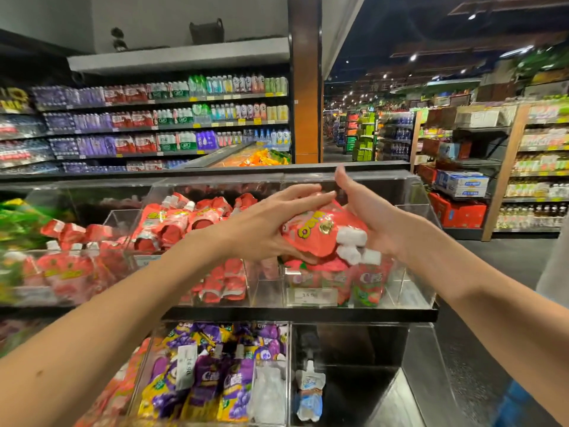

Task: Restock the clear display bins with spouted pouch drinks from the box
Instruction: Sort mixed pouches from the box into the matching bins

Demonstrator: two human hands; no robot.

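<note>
A bundle of red spouted pouches [320, 232] with white caps hangs between my two hands, above the right-hand clear bin [412, 272] on the upper shelf. My left hand [271, 223] grips the bundle, fingers spread over its top and thumb under it. My right hand [372, 217] presses flat against the cap end, fingers straight and thumb up. A few red pouches [368, 285] stand upright in that bin below. The neighbouring clear bin [147, 195] to the left holds several red pouches [184, 220]. No box is in view.
The lower shelf has clear bins with purple grape pouches [215, 380] and a pale blue-white pouch [309, 392]. A black shelf edge [308, 314] runs below the upper bins. Bottled-drink shelves [172, 118] stand behind, and an aisle [508, 257] opens to the right.
</note>
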